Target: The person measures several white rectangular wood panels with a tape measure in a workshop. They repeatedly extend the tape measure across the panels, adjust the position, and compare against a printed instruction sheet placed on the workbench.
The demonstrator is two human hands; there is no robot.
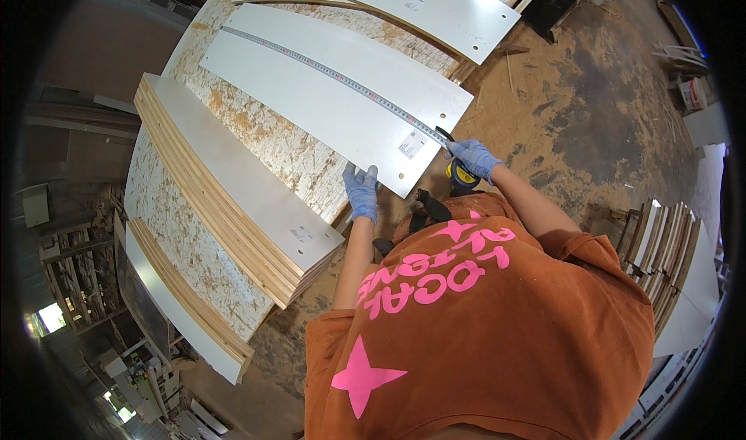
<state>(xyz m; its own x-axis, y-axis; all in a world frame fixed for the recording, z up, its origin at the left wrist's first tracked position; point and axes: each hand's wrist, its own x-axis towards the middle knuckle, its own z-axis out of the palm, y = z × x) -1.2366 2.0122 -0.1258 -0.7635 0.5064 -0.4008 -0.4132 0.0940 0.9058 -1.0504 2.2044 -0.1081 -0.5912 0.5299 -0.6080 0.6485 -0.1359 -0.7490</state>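
A steel tape measure blade [334, 75] lies stretched lengthwise over a long white panel [311, 102] with small holes near its near end and a paper label [413, 144]. My right hand [475, 160], in a blue glove, is closed on the tape measure at the panel's near right end. The yellow and black tape case [461, 174] hangs just below those fingers, past the panel's edge. My left hand [361, 193], also gloved in blue, grips the panel's near left edge, thumb on top; its other fingers are partly hidden.
Left of this panel stands a stack of white-faced boards [225, 168] with wooden edges, and beyond it a lower stack [186, 300]. Another white panel [420, 8] lies on the far side. All rest on a worn, scuffed worktable [299, 172]. More boards [660, 261] stand at right.
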